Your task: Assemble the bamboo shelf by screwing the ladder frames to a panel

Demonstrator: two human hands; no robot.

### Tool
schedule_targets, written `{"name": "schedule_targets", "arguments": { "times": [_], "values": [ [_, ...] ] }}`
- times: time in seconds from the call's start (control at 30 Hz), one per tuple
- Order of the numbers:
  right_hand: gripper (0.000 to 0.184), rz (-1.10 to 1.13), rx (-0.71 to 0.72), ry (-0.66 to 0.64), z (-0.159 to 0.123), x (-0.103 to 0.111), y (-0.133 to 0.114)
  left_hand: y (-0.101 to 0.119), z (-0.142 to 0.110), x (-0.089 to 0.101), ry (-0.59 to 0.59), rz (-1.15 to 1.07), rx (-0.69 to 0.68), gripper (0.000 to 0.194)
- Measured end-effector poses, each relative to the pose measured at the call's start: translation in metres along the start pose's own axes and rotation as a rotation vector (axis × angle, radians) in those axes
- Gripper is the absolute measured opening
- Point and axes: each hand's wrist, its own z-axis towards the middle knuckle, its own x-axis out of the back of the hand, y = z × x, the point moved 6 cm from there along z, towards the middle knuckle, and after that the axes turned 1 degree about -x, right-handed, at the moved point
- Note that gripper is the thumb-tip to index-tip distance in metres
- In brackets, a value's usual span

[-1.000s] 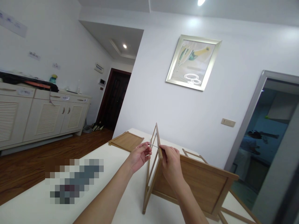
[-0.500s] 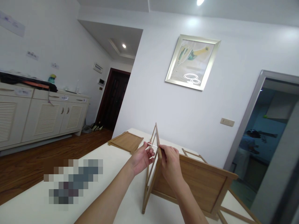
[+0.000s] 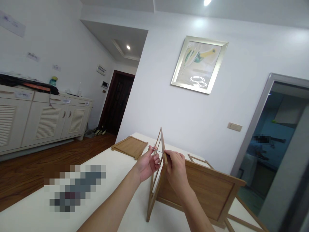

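Note:
My left hand (image 3: 148, 164) pinches the end of a slim silver rod, which looks like a hex key (image 3: 158, 150), between thumb and forefinger; its other fingers are curled in. The rod's far end meets the upright wooden frame (image 3: 156, 190) near its edge. On the frame's other side, my right hand (image 3: 175, 164) is wrapped round the wood where the rod meets it, its fingertips partly hidden. A brown wooden panel (image 3: 202, 187) stands on edge behind my right wrist, extending right from the frame.
A white table (image 3: 116, 206) bears everything. Another wooden panel (image 3: 131, 146) lies flat at the far left, and wooden slatted frames (image 3: 201, 160) lie behind and to the right. Blurred-out items (image 3: 77, 188) are on the left. A person (image 3: 253, 154) is beyond the doorway.
My left hand's lower fingers have curled further in, and its wrist has turned slightly. My right hand, the frame and the panel have stayed put.

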Motion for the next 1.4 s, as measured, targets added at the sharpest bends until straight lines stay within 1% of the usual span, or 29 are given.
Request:
{"name": "schedule_targets", "arguments": {
  "times": [0.07, 0.2, 0.27, 0.33, 0.4, 0.5, 0.63, 0.8, 0.9, 1.1, 1.23, 1.4],
  "values": [
    [0.022, -0.004, 0.002, 0.000, 0.000, 0.000, 0.000, 0.004, 0.001, 0.001, 0.067, 0.018, -0.050, 0.026],
    [0.023, -0.003, 0.012, 0.006, 0.000, 0.001, -0.002, 0.017, -0.001, 0.007, 0.307, 0.125, -0.174, 0.022],
    [0.023, -0.002, 0.012, 0.005, 0.000, 0.001, -0.002, 0.023, -0.004, 0.007, 0.406, 0.212, -0.188, 0.021],
    [0.023, -0.004, 0.011, 0.001, 0.000, 0.001, -0.001, 0.027, -0.008, 0.004, 0.458, 0.310, -0.184, 0.022],
    [0.024, -0.009, 0.012, 0.001, 0.000, 0.000, 0.000, 0.031, -0.011, 0.000, 0.471, 0.400, -0.188, 0.023],
    [0.023, -0.012, 0.010, -0.001, -0.001, -0.001, 0.002, 0.034, -0.015, -0.007, 0.459, 0.503, -0.198, 0.025],
    [0.024, -0.009, 0.014, -0.002, -0.002, -0.002, 0.002, 0.036, -0.018, -0.012, 0.437, 0.590, -0.195, 0.027],
    [0.023, -0.009, 0.003, -0.004, -0.001, -0.001, 0.000, 0.040, -0.019, -0.017, 0.427, 0.702, -0.225, 0.027],
    [0.024, -0.008, -0.002, -0.006, 0.000, 0.000, -0.001, 0.040, -0.017, -0.017, 0.406, 0.768, -0.262, 0.026],
    [0.024, -0.011, 0.005, -0.001, -0.001, 0.000, 0.000, 0.040, -0.013, -0.015, 0.412, 0.916, -0.378, 0.027],
    [0.024, -0.018, 0.008, 0.006, -0.001, 0.000, 0.001, 0.042, -0.012, -0.012, 0.433, 1.002, -0.410, 0.026],
    [0.025, -0.022, 0.006, 0.003, -0.001, 0.001, 0.000, 0.043, -0.011, -0.010, 0.438, 1.040, -0.452, 0.025]
  ]
}}
